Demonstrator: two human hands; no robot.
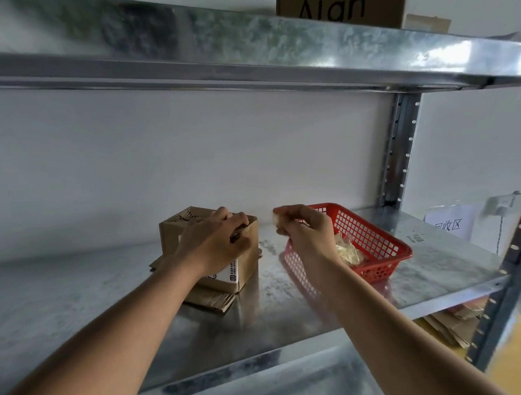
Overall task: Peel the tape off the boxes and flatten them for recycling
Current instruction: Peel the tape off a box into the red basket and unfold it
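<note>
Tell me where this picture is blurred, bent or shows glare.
Head view: the right hand and the tape scrap it pinches are motion-blurred; the upper shelf edge bows from wide-angle distortion; glare whitens its right end; the left hand on the cardboard box looks sharper.

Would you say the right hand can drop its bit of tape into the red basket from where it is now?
Probably yes. The right hand pinches a scrap of tape above the near-left rim of the red basket, which is open-topped. Nothing lies between them, and the left hand is away on the cardboard box.
</note>
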